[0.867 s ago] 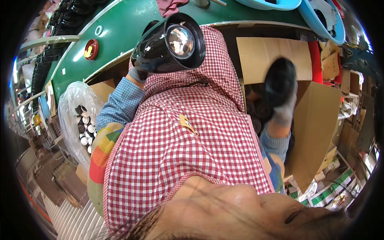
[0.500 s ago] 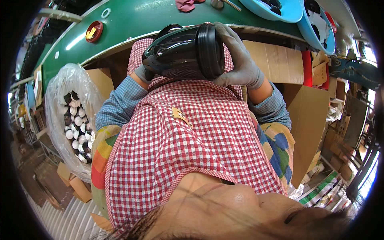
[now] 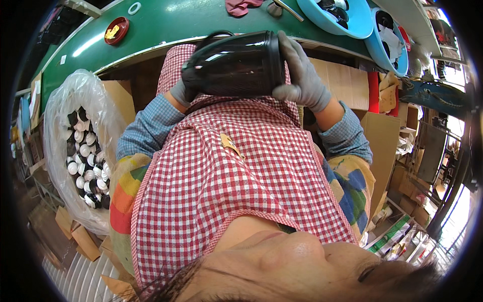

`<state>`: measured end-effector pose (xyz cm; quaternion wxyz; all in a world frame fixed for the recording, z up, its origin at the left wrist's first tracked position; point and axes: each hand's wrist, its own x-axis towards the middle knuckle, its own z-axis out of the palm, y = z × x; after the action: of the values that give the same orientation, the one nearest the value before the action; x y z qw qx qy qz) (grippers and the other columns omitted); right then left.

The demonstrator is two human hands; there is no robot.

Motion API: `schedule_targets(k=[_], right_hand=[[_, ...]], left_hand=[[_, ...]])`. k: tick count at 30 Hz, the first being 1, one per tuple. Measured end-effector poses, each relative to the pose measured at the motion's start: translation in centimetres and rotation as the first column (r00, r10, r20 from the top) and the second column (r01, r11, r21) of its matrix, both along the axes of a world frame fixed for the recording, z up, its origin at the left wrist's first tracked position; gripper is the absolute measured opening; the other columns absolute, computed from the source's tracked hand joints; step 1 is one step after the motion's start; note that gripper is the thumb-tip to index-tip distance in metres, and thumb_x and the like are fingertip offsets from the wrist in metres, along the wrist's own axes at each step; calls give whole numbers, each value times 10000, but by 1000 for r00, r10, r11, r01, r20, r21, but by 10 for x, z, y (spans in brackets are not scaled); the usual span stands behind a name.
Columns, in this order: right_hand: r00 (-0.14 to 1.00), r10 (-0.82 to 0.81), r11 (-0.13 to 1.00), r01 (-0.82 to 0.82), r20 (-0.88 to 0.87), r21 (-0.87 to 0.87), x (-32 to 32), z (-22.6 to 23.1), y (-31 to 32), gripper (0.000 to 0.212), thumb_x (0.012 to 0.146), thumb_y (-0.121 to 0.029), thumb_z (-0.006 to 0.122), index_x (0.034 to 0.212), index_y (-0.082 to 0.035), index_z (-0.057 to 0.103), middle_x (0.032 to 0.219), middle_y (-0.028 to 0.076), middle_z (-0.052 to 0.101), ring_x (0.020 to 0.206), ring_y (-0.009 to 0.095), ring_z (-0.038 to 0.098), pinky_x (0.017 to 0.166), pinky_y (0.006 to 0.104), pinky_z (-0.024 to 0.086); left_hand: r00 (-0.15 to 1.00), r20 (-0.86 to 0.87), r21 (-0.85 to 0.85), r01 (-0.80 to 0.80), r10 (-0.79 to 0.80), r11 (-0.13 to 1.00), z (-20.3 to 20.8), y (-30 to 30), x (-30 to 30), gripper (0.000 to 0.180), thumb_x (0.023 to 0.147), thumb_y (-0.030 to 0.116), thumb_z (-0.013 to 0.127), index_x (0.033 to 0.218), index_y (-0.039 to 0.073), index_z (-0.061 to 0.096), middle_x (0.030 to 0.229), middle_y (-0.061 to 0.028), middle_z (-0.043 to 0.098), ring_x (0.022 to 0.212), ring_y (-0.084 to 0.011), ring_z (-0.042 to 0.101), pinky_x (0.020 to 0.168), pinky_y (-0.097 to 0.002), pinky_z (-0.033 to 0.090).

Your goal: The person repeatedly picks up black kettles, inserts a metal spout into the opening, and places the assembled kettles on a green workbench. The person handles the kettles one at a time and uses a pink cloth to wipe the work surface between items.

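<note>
A glossy black jug (image 3: 231, 68) with a loop handle (image 3: 211, 38) lies on its side in the air above my lap, in front of the green workbench. My left hand (image 3: 180, 93), in a grey glove, grips its left end; most of those fingers are hidden behind the jug. Against the ribbed black rim at the right end, my gloved right hand (image 3: 305, 80) is closed, thumb on the near side and fingers on the far side. The mouth of the jug is turned away from view.
A clear plastic bag (image 3: 60, 131) of black and white round parts stands at left. On the green bench (image 3: 166, 22) are a red dish (image 3: 116, 31), a white ring (image 3: 134, 8), a pink cloth (image 3: 241, 6) and blue basins (image 3: 347, 30). Cardboard boxes (image 3: 337, 83) stand at right.
The jug has turned and tilted, so its ribbed end now points more to the right. My right hand still holds that rim. The whole view has shifted slightly.
</note>
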<state>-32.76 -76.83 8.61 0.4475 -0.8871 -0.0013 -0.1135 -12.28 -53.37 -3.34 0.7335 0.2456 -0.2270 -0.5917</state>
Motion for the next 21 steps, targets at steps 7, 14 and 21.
schedule_targets(k=[7,14,21], right_hand=[[979,16,602,153,-204,783,12,-51,12,938,1024,-695,399,1627,-5,201,1676,169,252,1532,294,291,1241,381,257],[947,-188,895,56,260,443,12,-56,35,879,999,-517,601,1614,8,254,1636,223,308,1514,324,313,1233,414,249],[935,-299,947,266,193,180,22,-41,39,639,1116,-378,425,1601,8,269,1633,222,315,1519,292,313,1238,359,246]], left_hand=[[825,492,158,-400,279,903,32,30,47,323,1013,43,581,1326,-19,634,1203,-119,710,1045,-210,708,919,-319,603],[900,354,175,-332,255,927,19,35,13,372,1058,170,567,1395,15,594,1315,-119,675,1116,-226,694,972,-318,581],[882,429,243,-322,196,915,64,31,31,371,964,63,684,1324,-13,635,1255,-92,707,1065,-228,711,937,-327,593]])
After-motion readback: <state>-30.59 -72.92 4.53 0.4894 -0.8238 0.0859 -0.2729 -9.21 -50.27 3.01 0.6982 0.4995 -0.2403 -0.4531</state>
